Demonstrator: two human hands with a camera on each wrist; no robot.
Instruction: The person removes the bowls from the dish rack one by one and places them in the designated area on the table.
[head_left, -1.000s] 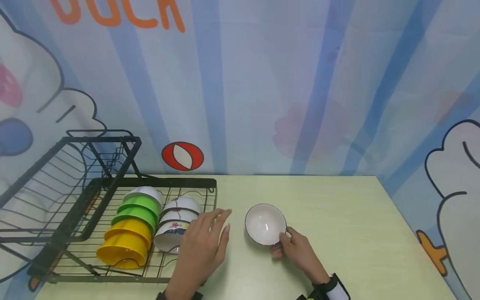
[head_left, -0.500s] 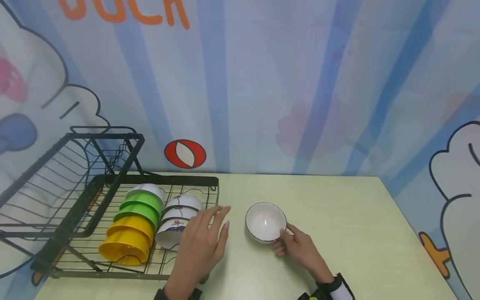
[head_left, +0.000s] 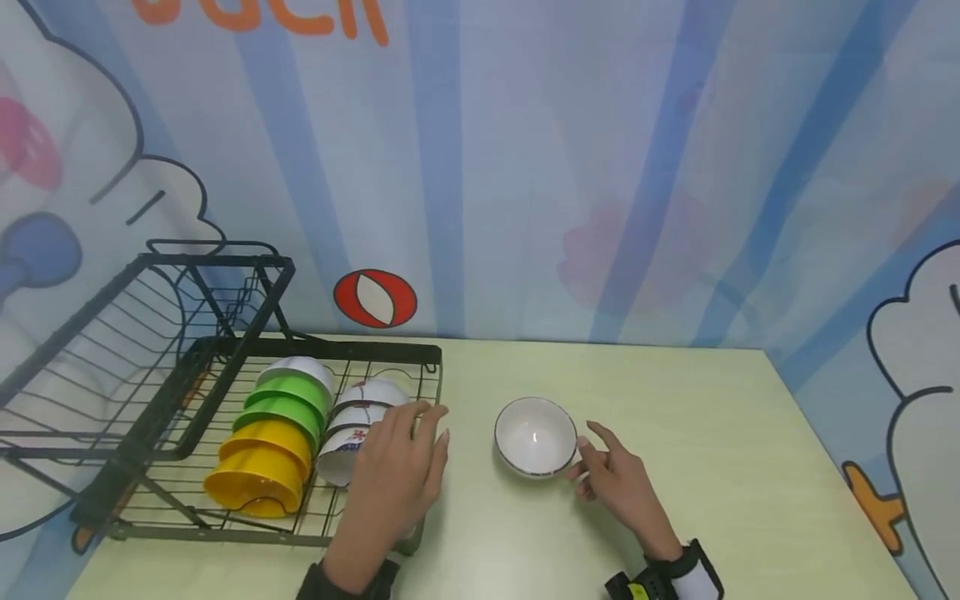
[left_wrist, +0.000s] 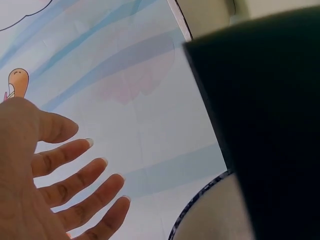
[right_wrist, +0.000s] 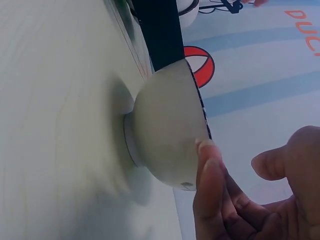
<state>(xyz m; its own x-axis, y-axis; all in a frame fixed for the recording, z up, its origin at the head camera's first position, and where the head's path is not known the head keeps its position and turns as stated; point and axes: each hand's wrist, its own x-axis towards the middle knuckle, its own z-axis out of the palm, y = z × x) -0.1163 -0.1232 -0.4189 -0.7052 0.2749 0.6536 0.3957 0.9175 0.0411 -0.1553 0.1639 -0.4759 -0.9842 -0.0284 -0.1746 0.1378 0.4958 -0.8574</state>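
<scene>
A white bowl [head_left: 536, 438] with a thin dark rim stands upright on the table, right of the rack. My right hand [head_left: 618, 483] is at the bowl's right side. In the right wrist view the thumb is apart from the bowl [right_wrist: 167, 122], and fingertips lie along its outer side near the rim. My left hand [head_left: 397, 475] holds nothing, its fingers loosely extended over the rack's right edge. It partly covers a row of white patterned bowls [head_left: 341, 454]. The left wrist view shows its fingers [left_wrist: 82, 182] spread and relaxed.
A black wire dish rack [head_left: 225, 533] takes up the table's left side. In it lean yellow bowls [head_left: 255, 475], green bowls [head_left: 288, 400] and a white bowl [head_left: 300, 368] in one row. Behind the table [head_left: 675, 400] hangs a blue printed backdrop [head_left: 517, 167].
My right thumb and fingers have let go of the white bowl's rim and drawn slightly right. The bowl stays on the table. My left hand has shifted slightly left; the head view tilts a little.
</scene>
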